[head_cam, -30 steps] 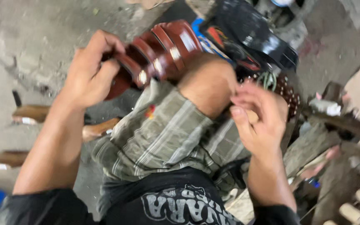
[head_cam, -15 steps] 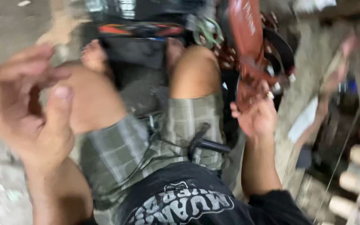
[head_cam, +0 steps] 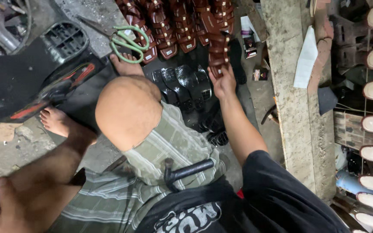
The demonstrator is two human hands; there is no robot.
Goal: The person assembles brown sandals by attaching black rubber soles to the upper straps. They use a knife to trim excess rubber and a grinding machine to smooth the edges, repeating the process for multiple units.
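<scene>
Our right hand (head_cam: 223, 81) grips a brown strapped sandal (head_cam: 218, 45) at the row of matching sandals (head_cam: 169, 28) on the floor; we should hold its heel steady and level. Our left hand (head_cam: 9, 206) hangs loosely curled, empty.

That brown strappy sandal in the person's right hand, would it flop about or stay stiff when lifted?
The brown sandal probably stays fairly stiff: its sole looks thick and keeps a straight line while the right hand grips only its near end. The cross straps look pliable, so they may give under fingers. It seems light, since one hand grips it by the end.
</scene>
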